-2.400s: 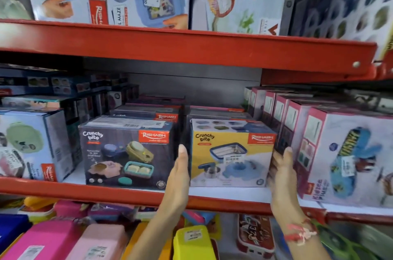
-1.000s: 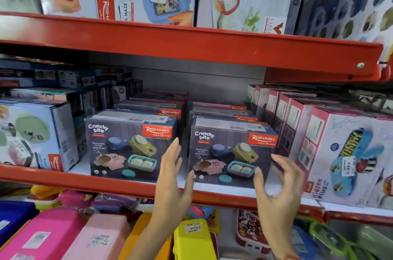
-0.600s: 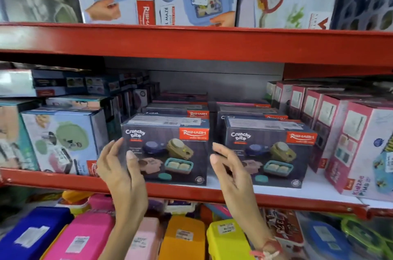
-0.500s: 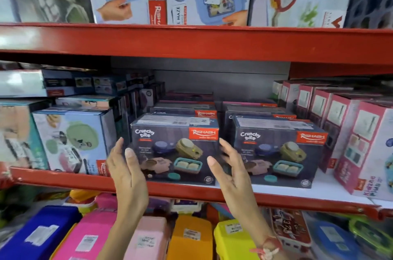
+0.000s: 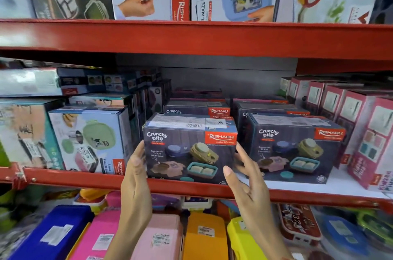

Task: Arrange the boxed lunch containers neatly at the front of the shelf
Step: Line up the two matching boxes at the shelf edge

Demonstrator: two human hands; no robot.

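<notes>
Two dark "Crunchy bite" boxed lunch containers stand side by side on the white middle shelf. The left box (image 5: pixel 189 153) is held between my hands and its lower front overlaps the red shelf lip (image 5: pixel 63 179). My left hand (image 5: pixel 136 179) presses flat on its left side. My right hand (image 5: pixel 246 179) has its fingers on the right side, in the gap beside the right box (image 5: pixel 293 149). The right box sits slightly further back, untouched. More boxes of the same kind (image 5: pixel 197 108) are lined up behind both.
A pale blue lunch box carton (image 5: pixel 89 140) stands close on the left, a row of pink cartons (image 5: pixel 372 142) on the right. The red upper shelf beam (image 5: pixel 191 38) hangs overhead. Below the lip lie several coloured plastic lunch boxes (image 5: pixel 204 236).
Both hands left the right box, which now shows its dark face, and moved to the left box. They have closed on its sides and it sits further forward.
</notes>
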